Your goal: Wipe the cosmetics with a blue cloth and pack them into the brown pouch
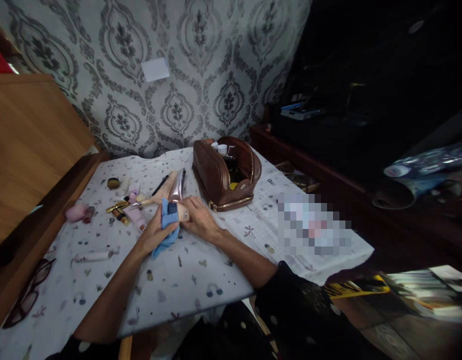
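A small beige bottle (183,213) with a dark cap is held between my hands, just above the patterned cloth. My left hand (154,233) is closed on a blue cloth (166,240), which wraps round the capped end. The fingers of my right hand (201,218) are closed round the bottle's beige end. Beyond my hands lie a silvery tube (177,187), a pink tube (135,217), gold-coloured cosmetics (120,213) and several other small items. Just past my right hand stands an open brown bag (212,175) with white-capped containers inside.
The table's patterned cloth (193,280) lies under everything. At its left are a pink sponge (76,212), a white stick-like item (94,256) and red-framed glasses (28,300). A blurred patch covers something at right. A plastic bottle (429,161) lies beyond the table's right side.
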`<state>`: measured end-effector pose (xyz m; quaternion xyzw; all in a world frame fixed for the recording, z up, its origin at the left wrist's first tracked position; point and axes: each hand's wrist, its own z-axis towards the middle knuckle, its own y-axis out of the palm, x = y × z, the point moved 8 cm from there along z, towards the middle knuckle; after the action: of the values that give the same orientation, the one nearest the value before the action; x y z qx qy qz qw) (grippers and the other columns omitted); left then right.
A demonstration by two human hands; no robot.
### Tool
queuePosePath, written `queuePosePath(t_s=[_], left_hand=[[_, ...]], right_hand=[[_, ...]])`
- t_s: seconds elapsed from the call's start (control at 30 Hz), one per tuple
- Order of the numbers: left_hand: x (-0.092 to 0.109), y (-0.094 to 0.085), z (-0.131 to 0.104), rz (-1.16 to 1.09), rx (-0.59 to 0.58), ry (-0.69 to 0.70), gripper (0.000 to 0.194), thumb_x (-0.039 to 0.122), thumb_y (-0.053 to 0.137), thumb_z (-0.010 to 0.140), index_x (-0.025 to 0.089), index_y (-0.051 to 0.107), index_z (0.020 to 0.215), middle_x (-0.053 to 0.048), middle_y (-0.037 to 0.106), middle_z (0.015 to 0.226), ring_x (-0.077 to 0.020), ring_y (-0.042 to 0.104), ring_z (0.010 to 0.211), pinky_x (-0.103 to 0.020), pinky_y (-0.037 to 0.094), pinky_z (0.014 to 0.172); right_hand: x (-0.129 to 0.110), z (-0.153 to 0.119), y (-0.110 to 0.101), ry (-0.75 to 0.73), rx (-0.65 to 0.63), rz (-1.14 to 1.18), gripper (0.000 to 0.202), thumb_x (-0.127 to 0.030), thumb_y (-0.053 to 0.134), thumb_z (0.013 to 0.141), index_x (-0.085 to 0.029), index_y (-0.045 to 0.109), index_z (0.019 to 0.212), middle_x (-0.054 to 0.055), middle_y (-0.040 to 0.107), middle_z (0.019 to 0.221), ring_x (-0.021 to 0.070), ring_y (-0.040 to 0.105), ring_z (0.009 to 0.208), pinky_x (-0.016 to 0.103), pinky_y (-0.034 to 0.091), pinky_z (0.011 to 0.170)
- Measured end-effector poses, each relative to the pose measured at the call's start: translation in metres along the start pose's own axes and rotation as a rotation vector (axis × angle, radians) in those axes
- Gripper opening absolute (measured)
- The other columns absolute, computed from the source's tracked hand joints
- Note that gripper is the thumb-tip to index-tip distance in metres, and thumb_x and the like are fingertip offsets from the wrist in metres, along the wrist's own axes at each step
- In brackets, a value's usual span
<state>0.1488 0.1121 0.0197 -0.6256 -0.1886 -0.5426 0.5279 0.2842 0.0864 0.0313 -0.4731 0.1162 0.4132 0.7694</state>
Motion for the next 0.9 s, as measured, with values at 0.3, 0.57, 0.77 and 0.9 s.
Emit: queuePosePath(t_s=[0.3,0.57,0.77,0.9], left_hand=[[-0.004,-0.006,0.000,0.031,0.073,-0.096,0.056,0.055,0.059,0.085,0.020,0.057,0.129,-0.006,0.068,0.124,-0.0260,0.061,0.117,-0.041,0.045,0.107],[0.004,-0.005,0.000,-0.071,0.037,-0.004,0.068,0.046,0.068,0.080,0.024,0.047,0.141,-0.008,0.062,0.133,-0.0256,0.058,0.123,-0.035,0.050,0.101],[0.008,-0.004,-0.004,-0.088,0.067,-0.031,0.061,0.045,0.064,0.083,0.026,0.048,0.138,-0.007,0.061,0.133,-0.0212,0.060,0.118,-0.031,0.052,0.096],[0.000,-0.006,-0.004,-0.058,0.119,-0.098,0.054,0.051,0.061,0.084,0.023,0.053,0.130,-0.005,0.068,0.111,-0.0190,0.065,0.100,-0.030,0.055,0.087]], right_hand=[[-0.001,-0.001,0.003,-0.001,-0.036,-0.026,0.049,-0.015,0.067,0.080,-0.020,0.053,0.127,0.010,0.056,0.121,0.0270,0.049,0.113,0.043,0.049,0.095],[0.006,0.005,-0.006,0.013,-0.016,0.157,0.058,-0.026,0.079,0.074,-0.021,0.058,0.128,0.009,0.060,0.112,0.0266,0.056,0.108,0.041,0.048,0.096],[0.006,0.005,-0.007,0.036,-0.017,0.189,0.058,-0.025,0.079,0.074,-0.021,0.060,0.129,0.008,0.062,0.110,0.0262,0.058,0.107,0.040,0.049,0.093],[0.003,0.004,-0.007,0.048,-0.038,0.213,0.061,-0.025,0.079,0.074,-0.022,0.060,0.131,0.008,0.062,0.109,0.0252,0.059,0.104,0.038,0.050,0.090]])
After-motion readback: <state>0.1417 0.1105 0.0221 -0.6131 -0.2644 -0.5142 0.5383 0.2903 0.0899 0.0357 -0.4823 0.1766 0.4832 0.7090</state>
